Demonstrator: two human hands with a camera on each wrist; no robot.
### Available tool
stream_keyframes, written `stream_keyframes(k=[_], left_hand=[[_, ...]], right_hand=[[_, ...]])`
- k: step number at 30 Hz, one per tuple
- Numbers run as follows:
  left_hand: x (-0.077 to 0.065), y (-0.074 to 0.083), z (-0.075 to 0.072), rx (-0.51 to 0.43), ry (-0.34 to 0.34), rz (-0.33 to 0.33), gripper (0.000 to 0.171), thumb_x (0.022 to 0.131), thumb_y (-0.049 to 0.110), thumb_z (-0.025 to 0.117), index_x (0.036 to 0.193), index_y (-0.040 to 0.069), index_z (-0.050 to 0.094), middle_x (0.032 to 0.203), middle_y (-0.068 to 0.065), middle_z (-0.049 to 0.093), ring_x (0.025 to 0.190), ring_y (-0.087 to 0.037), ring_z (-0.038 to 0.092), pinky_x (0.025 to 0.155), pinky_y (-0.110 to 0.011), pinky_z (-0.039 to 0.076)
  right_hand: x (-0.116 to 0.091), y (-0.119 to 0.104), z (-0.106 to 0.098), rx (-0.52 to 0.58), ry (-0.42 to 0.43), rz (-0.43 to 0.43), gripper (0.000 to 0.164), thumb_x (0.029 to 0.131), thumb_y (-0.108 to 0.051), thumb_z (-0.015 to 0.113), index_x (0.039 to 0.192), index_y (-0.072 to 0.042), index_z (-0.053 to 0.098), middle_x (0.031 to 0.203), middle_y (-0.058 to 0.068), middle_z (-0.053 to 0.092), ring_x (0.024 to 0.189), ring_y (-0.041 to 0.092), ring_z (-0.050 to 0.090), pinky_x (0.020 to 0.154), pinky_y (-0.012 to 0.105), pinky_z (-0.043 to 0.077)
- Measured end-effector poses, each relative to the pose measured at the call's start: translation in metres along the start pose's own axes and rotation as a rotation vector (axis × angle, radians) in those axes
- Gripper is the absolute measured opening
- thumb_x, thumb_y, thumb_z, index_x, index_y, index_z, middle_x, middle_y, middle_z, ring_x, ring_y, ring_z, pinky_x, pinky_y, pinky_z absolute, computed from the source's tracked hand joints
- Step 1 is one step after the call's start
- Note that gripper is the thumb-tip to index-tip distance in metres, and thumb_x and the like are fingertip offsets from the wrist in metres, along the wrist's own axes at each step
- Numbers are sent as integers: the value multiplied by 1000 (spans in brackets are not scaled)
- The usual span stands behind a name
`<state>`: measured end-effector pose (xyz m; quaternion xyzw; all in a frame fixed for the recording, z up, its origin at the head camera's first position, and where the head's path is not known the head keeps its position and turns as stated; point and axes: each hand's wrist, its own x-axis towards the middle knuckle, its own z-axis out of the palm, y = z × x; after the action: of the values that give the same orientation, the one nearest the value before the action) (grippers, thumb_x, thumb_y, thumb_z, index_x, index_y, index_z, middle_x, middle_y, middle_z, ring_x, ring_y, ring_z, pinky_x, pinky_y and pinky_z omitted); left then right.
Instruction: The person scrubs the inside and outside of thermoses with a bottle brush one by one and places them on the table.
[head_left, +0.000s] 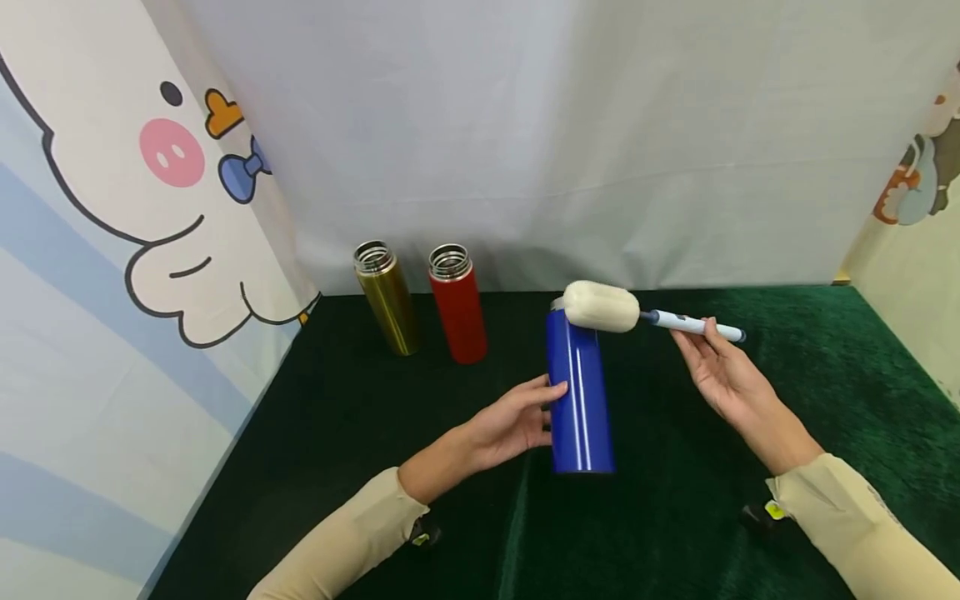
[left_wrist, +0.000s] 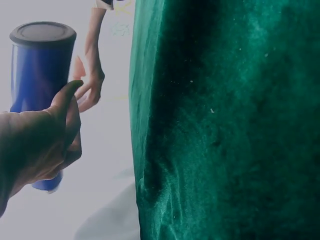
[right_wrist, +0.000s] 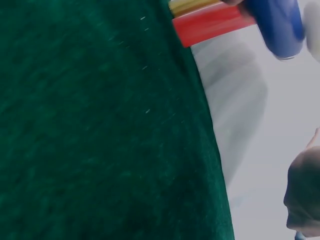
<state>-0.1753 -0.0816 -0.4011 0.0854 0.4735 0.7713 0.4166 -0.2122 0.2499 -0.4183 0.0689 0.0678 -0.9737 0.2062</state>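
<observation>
My left hand [head_left: 513, 423] grips a tall blue bottle [head_left: 581, 400] round its side, its bottom tipped toward me; in the left wrist view the bottle's dark base [left_wrist: 42, 32] shows at the top. Between thumb and fingers, my right hand [head_left: 723, 371] pinches the pale blue handle [head_left: 693, 323] of a bottle brush. The brush's white sponge head [head_left: 600, 307] overlaps the bottle's mouth end in the head view. In the right wrist view, the white head [right_wrist: 313, 30] appears beside the blue bottle [right_wrist: 280, 25], and only part of my right hand [right_wrist: 304, 192] is visible.
A gold bottle [head_left: 390, 304] and a red bottle [head_left: 460, 312] stand uncapped at the back left of the dark green cloth [head_left: 675, 517]. Behind them hangs a pale grey curtain [head_left: 525, 150]. A cartoon-printed sheet [head_left: 90, 375] borders the left side.
</observation>
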Motion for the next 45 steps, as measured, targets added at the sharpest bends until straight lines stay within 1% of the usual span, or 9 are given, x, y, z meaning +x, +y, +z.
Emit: stream_keyframes(k=[4,14,18,22,28,31,35,39,45], left_hand=[[0,-1,0,19,-18,-15,58,109,29,40,161,17,21,162,-17,35,135,-31,51,120,-62,32],[3,2,-5,-6,43,46,59,107,40,44,159,17,26,158,-14,43,126,-24,58,106,-45,52],[5,4,-4,-55,43,37,62,106,45,44,160,21,23,160,-12,40,131,-26,55,116,-52,43],[4,5,-2,-84,53,28,64,105,43,47,160,23,20,161,-13,38,136,-28,50,123,-60,29],[4,3,2,-81,25,26,64,105,38,48,160,21,20,159,-14,38,137,-30,48,123,-61,27],[5,1,1,-16,18,22,60,107,37,44,160,18,24,158,-16,41,133,-27,52,121,-59,32],[4,-2,0,73,12,8,57,109,39,40,159,16,28,157,-16,45,126,-22,58,109,-47,49],[2,-3,0,55,-3,-3,57,108,39,40,159,16,27,157,-15,43,124,-21,58,97,-38,55],[1,0,-4,36,10,20,57,107,36,43,158,15,27,155,-15,45,125,-22,58,110,-48,47]], right_hand=[[-2,0,-3,63,-33,-12,18,105,-8,52,122,-5,55,122,18,68,122,29,67,116,31,42],[-15,-5,-18,-103,-202,90,31,111,-16,35,116,0,62,124,15,67,122,27,66,112,36,48],[-19,-9,-20,-161,-279,144,43,112,-22,29,116,1,65,123,16,69,121,27,67,110,35,49],[-19,-10,-22,-238,-299,174,46,113,-25,26,118,-2,66,122,15,71,118,24,69,105,34,54],[-11,-8,-18,-393,-303,155,43,113,-24,25,124,-7,63,117,11,71,111,21,70,97,31,58],[-2,-5,-11,-427,-284,121,40,112,-24,28,122,-7,63,114,10,72,107,20,71,93,29,59],[8,-2,2,-316,-151,41,25,109,-19,42,117,-7,63,111,12,71,104,23,73,91,32,60],[12,-1,10,-136,-38,-41,12,104,-10,53,115,-7,57,114,16,70,109,28,72,100,36,56],[9,-2,3,-35,-28,-47,13,104,-8,54,117,-7,56,119,16,68,114,29,70,109,35,50]])
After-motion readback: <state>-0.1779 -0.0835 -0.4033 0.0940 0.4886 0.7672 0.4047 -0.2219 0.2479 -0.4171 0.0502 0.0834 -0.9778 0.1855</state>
